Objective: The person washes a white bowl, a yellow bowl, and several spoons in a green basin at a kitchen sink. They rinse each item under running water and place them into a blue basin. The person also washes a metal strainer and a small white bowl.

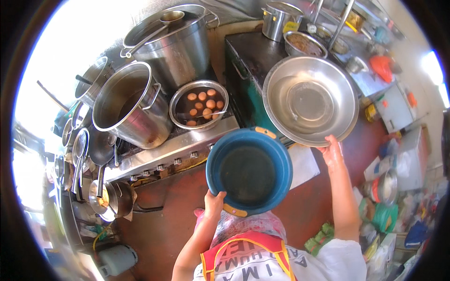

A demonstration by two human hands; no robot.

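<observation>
My left hand (213,203) grips the rim of a round blue plastic basin (286,168), with the thumb over the edge near an orange-brown handle patch. The basin is held in front of my body above the floor, and its inside is dark. In my right hand (332,152) is the near rim of a wide stainless steel bowl (277,102). The bowl is tilted towards me and its shiny inside looks wet; whether it rests on the dark counter behind it, I cannot tell.
On the stove (182,147) stand a bowl of eggs in dark liquid (198,129), a tall pot (154,130) and a larger stockpot (175,59) with a ladle (147,40). A smaller bowl (305,45) and a lidded pot (274,26) are behind. A gas cylinder (119,258) stands lower left.
</observation>
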